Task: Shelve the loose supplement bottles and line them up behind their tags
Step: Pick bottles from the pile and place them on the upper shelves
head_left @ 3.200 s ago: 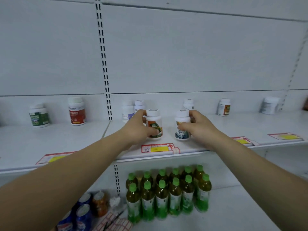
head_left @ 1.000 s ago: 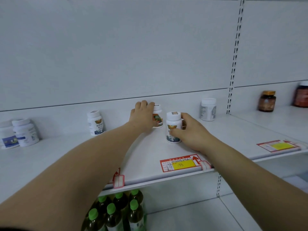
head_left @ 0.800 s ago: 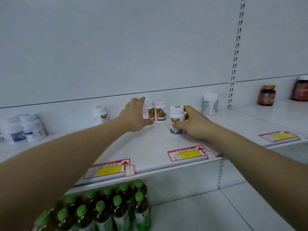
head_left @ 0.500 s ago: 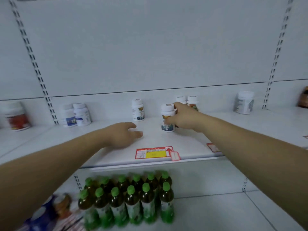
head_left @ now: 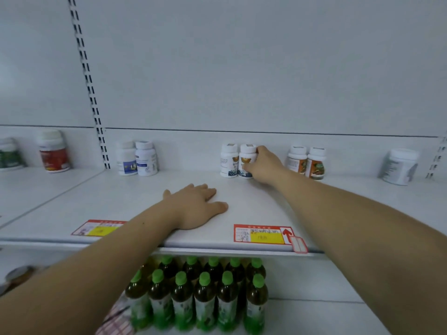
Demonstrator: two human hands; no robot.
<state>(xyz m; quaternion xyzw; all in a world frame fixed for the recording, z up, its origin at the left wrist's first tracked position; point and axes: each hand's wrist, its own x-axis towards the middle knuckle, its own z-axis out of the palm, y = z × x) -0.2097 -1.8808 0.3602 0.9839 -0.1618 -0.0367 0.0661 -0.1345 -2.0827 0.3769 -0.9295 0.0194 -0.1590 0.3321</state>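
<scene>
**Moved back to the wall**

Grips bottle [head_left: 246, 160] with curled right hand [head_left: 262, 165], now far back, touching its twin [head_left: 228, 160], no longer mid-shelf. Lays left hand [head_left: 196, 206] flat, fingers straight, on white shelf [head_left: 121, 197], left of red tag [head_left: 263, 234]. Faces white panel [head_left: 242, 68].

Blue-label bottles [head_left: 145, 158]: two — back edge of the shelf [head_left: 121, 194]
Gold-label bottles [head_left: 228, 162]: two
Orange-label bottles [head_left: 315, 164]: two
Red-label bottle [head_left: 53, 152]: one
Green-label bottle [head_left: 6, 154]: one
Large white tub [head_left: 399, 166]: one
Price tags [head_left: 263, 234]: two — shelf's front edge
Green-capped drinks [head_left: 204, 296]: eleven caps visible, on the lower shelf [head_left: 338, 317]
</scene>
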